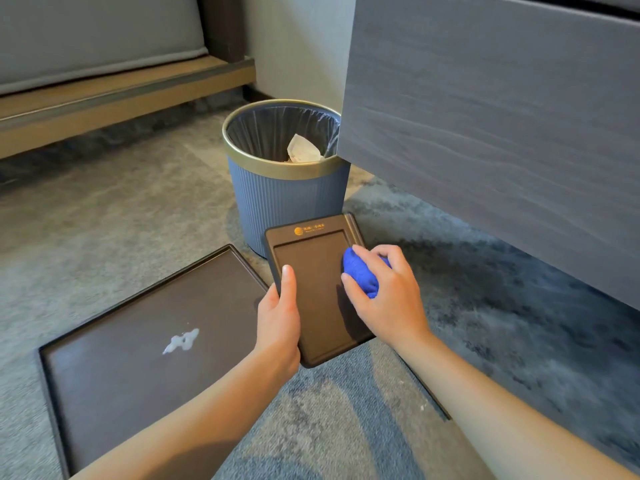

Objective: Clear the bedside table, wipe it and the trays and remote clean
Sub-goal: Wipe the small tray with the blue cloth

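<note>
The left hand (278, 317) grips the small tray (317, 289) by its left edge; the right hand (384, 296) presses a bunched blue cloth (360, 271) onto its right side.

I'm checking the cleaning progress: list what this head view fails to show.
- Bedside table top: above the frame's upper edge.
- Remote: nowhere in view.
- Large tray: near corner cut off; left arm covers part.
- Small tray logo text: too small.
- Blue cloth: mostly hidden by right hand.
- Bin bottom: hidden by its wall.
</note>
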